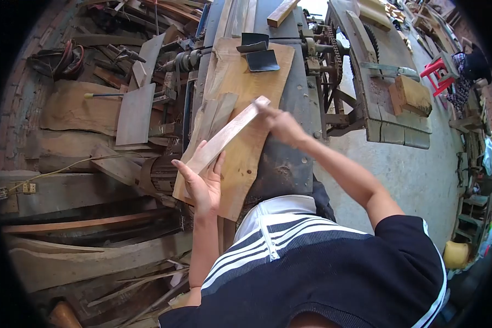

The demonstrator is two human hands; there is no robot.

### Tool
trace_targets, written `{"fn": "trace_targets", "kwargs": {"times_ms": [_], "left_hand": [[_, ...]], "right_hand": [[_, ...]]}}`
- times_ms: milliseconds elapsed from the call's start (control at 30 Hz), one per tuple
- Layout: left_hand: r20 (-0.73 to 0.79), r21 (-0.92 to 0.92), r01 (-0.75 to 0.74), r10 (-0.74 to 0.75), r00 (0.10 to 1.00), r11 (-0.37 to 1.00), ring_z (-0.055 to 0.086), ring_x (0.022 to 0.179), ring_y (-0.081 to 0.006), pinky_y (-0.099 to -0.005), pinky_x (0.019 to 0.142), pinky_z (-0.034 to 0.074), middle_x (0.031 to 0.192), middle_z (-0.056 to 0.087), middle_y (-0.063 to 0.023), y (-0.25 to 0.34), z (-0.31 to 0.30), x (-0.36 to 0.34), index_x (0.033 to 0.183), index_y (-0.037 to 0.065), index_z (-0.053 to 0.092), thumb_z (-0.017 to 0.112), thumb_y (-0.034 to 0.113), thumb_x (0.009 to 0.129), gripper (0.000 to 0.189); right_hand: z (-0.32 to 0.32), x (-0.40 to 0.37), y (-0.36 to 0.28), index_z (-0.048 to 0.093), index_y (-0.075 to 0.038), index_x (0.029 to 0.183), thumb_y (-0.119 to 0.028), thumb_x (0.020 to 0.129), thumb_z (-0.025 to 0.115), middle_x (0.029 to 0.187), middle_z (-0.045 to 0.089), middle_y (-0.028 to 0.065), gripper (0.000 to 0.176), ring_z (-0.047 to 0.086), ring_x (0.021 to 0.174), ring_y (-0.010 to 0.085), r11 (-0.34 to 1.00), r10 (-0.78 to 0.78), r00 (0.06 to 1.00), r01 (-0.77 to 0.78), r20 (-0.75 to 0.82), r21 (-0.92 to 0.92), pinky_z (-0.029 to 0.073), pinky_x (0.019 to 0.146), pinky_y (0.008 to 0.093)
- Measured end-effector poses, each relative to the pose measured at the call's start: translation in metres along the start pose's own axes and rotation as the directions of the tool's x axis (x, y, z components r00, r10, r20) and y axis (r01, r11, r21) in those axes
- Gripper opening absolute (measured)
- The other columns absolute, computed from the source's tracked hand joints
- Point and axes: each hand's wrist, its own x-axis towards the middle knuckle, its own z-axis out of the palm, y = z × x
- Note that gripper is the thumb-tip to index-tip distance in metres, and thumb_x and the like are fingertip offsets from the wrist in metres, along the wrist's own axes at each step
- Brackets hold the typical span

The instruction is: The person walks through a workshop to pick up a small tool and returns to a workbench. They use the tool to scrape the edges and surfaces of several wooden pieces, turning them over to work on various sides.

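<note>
A pale strip of wood slants up and to the right above the bench. Its lower end rests in my left hand, with the thumb on one side and the fingers round the other. My right hand is at the strip's upper end, smeared by motion, so its fingers and anything in them cannot be made out. Beneath both hands lies a wide wooden board. On the board's far end are a dark curled sheet, which looks like sandpaper, and another dark sheet behind it.
Narrow offcuts lie along the board's left side. A metal machine table supports the board. To the right stands a saw table with a toothed blade and a wood block. A person is near a red stool.
</note>
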Motion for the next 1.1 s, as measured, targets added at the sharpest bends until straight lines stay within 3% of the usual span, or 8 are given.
{"fn": "trace_targets", "kwargs": {"times_ms": [133,233,300,600,733,800,900,1100], "left_hand": [[0.012,-0.002,0.035,-0.035,0.999,0.999,0.05,0.131,-0.0357,-0.0519,0.112,0.045,0.143,0.048,-0.0233,0.003,-0.008,0.007,0.138,-0.016,0.039,0.039,0.065,0.098,0.09],[-0.033,0.02,0.048,-0.048,0.998,0.999,0.051,0.13,-0.0348,-0.0495,0.11,0.049,0.144,0.045,-0.0223,0.002,-0.012,0.005,0.138,-0.017,0.04,0.036,0.065,0.099,0.091],[-0.023,-0.03,0.056,-0.056,0.998,0.998,0.05,0.132,-0.0344,-0.0506,0.112,0.046,0.142,0.049,-0.0228,-0.001,-0.018,0.005,0.137,-0.015,0.042,0.039,0.063,0.099,0.087],[-0.03,-0.088,0.211,-0.214,0.976,0.974,0.053,0.13,-0.036,-0.049,0.11,0.048,0.142,0.05,-0.0221,0.007,-0.036,0.007,0.141,-0.008,0.04,0.047,0.051,0.102,0.071],[-0.119,-0.107,0.13,-0.142,0.983,0.986,0.056,0.126,-0.0355,-0.0462,0.109,0.05,0.137,0.054,-0.024,0.001,-0.027,0.004,0.14,-0.007,0.042,0.047,0.047,0.103,0.065],[-0.092,-0.14,0.174,-0.188,0.978,0.975,0.057,0.125,-0.0342,-0.0451,0.108,0.051,0.136,0.055,-0.0232,0.001,-0.036,0.006,0.139,-0.007,0.043,0.048,0.04,0.104,0.059],[-0.03,-0.008,0.152,-0.152,0.988,0.988,0.06,0.121,-0.0311,-0.0425,0.105,0.054,0.132,0.058,-0.0211,0.0,-0.042,0.004,0.133,-0.009,0.048,0.051,0.027,0.104,0.046],[0.071,0.243,0.004,-0.022,0.997,0.97,0.065,0.113,-0.0236,-0.0318,0.095,0.058,0.129,0.062,-0.0158,0.003,-0.023,-0.007,0.131,-0.009,0.055,0.059,0.006,0.1,0.035]], "right_hand": [[0.059,-0.057,-0.044,0.045,-0.035,0.149,-0.015,0.094,0.05,0.11,0.07,0.0182,0.059,0.069,0.092,0.0289,0.887,-0.449,0.892,0.453,0.056,-0.095,0.054,0.087,0.0405],[0.02,-0.029,-0.039,0.048,-0.029,0.148,-0.015,0.093,0.048,0.112,0.072,0.0159,0.056,0.069,0.077,0.0213,0.99,-0.069,0.989,0.052,0.131,0.131,0.057,0.073,0.0372],[0.017,0.033,0.042,0.051,-0.026,0.146,-0.016,0.093,0.044,0.119,0.071,0.0151,0.054,0.069,0.075,0.0186,0.953,-0.283,0.941,0.298,-0.185,0.053,0.057,0.069,0.0332],[-0.007,0.042,0.045,0.046,-0.027,0.149,-0.025,0.099,0.043,0.128,0.062,0.0239,0.05,0.059,0.118,0.0427,0.981,-0.135,0.975,0.107,-0.176,-0.16,0.046,0.103,0.0462],[0.028,-0.035,-0.031,0.048,-0.026,0.148,-0.009,0.097,0.053,0.125,0.067,0.0135,0.054,0.068,0.107,0.0282,0.989,-0.072,0.979,0.045,0.191,0.14,0.052,0.092,0.0361],[0.06,-0.061,-0.046,0.042,-0.037,0.151,-0.011,0.092,0.055,0.113,0.07,0.0161,0.065,0.07,0.09,0.0308,0.865,-0.466,0.868,0.488,0.171,-0.118,0.057,0.082,0.0396],[0.056,-0.06,-0.042,0.038,-0.039,0.152,-0.012,0.093,0.053,0.11,0.071,0.0152,0.067,0.071,0.081,0.027,0.886,-0.425,0.886,0.449,0.187,-0.114,0.057,0.074,0.0396],[-0.032,0.029,0.029,0.05,-0.019,0.147,-0.021,0.099,0.046,0.122,0.07,0.013,0.048,0.066,0.107,0.0204,0.979,-0.156,0.956,0.116,-0.248,-0.169,0.05,0.095,0.0317]]}}
